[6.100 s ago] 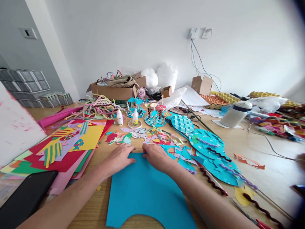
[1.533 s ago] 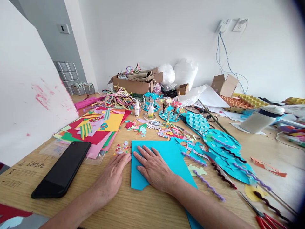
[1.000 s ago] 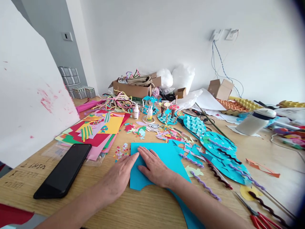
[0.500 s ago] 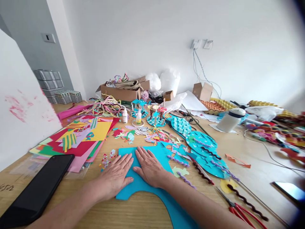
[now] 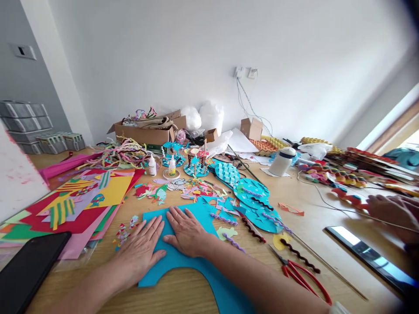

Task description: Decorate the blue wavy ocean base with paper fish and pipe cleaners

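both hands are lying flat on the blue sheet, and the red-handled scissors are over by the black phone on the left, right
The scissors are in the wrong place: the head view shows the red-handled scissors to the right of the blue sheet. Both hands, left and right, are indeed lying flat on it.

Black phone (image 5: 31, 270), cut off at left edge.

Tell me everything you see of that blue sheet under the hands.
The blue sheet looks like smooth paper or card. It lies flat on the wooden table, with a large curved cutout in its near side. The left hand and right hand rest on it, palms down. The right forearm covers part; the sheet's near end is out of view.
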`<action>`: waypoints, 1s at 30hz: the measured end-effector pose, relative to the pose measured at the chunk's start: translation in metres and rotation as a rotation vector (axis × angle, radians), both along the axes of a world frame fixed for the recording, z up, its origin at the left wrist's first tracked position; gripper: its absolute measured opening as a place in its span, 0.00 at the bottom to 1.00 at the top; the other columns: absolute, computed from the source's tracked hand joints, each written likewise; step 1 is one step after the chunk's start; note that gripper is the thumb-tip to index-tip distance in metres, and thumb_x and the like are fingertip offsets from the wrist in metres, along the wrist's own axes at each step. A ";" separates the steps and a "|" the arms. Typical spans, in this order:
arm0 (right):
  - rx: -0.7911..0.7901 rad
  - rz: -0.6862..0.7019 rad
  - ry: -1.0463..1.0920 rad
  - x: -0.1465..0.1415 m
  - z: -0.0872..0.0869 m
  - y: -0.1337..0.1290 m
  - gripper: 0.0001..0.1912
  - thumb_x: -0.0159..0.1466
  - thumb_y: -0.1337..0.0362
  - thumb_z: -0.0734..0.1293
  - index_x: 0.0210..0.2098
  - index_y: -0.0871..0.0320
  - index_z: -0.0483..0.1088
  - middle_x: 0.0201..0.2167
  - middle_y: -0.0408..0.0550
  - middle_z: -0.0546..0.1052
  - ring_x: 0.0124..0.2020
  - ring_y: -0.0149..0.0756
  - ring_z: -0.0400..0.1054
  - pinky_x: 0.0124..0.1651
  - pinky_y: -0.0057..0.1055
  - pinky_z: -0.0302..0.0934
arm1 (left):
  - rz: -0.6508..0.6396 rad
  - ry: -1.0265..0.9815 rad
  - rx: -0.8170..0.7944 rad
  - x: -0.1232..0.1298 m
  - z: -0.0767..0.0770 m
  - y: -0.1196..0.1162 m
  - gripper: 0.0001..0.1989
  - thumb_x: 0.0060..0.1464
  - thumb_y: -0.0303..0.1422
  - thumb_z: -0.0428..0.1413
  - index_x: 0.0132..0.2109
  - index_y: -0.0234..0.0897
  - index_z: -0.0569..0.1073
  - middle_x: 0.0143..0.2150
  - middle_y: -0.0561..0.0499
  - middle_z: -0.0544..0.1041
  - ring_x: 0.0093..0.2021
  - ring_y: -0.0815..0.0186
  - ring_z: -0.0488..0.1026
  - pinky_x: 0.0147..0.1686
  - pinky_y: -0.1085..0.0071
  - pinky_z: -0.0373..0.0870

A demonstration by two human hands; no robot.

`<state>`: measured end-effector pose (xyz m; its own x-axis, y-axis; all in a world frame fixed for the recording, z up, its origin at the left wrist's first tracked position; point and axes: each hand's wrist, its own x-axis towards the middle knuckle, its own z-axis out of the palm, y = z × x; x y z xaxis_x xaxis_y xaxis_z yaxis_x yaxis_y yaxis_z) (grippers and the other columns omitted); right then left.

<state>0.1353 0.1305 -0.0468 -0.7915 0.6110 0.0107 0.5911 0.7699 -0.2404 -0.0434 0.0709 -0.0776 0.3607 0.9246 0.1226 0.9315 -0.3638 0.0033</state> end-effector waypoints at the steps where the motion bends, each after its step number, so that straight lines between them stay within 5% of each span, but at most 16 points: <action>1: 0.001 0.003 0.003 0.000 0.000 0.000 0.35 0.64 0.47 0.48 0.62 0.65 0.45 0.64 0.57 0.47 0.64 0.43 0.37 0.63 0.46 0.35 | 0.001 -0.001 0.015 -0.001 -0.002 0.001 0.30 0.55 0.47 0.46 0.60 0.34 0.59 0.61 0.40 0.57 0.61 0.54 0.55 0.58 0.56 0.50; 12: 0.010 -0.004 0.048 -0.002 0.000 -0.001 0.36 0.64 0.46 0.45 0.63 0.66 0.45 0.64 0.57 0.46 0.64 0.43 0.36 0.63 0.45 0.34 | 0.044 -0.001 -0.082 0.002 0.014 -0.008 0.31 0.56 0.44 0.46 0.61 0.30 0.56 0.63 0.39 0.54 0.63 0.55 0.49 0.59 0.54 0.47; 19: 0.019 0.016 0.046 -0.009 0.010 0.000 0.36 0.65 0.47 0.45 0.63 0.67 0.44 0.64 0.58 0.44 0.64 0.44 0.35 0.63 0.46 0.34 | 0.073 0.004 -0.268 0.008 0.040 -0.025 0.29 0.57 0.42 0.44 0.61 0.30 0.55 0.63 0.40 0.51 0.63 0.53 0.45 0.59 0.50 0.44; 30: 0.005 0.102 0.066 -0.023 0.007 -0.008 0.35 0.65 0.47 0.47 0.63 0.64 0.46 0.64 0.55 0.45 0.65 0.42 0.35 0.63 0.46 0.32 | 0.055 -0.079 -0.306 0.006 0.063 -0.065 0.22 0.55 0.36 0.47 0.56 0.34 0.65 0.58 0.41 0.63 0.58 0.51 0.59 0.57 0.49 0.51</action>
<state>0.1120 0.1226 -0.0397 -0.8471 0.5271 0.0677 0.4926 0.8266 -0.2722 -0.0378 0.0057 -0.0147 0.3094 0.9408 -0.1387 0.9423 -0.2837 0.1778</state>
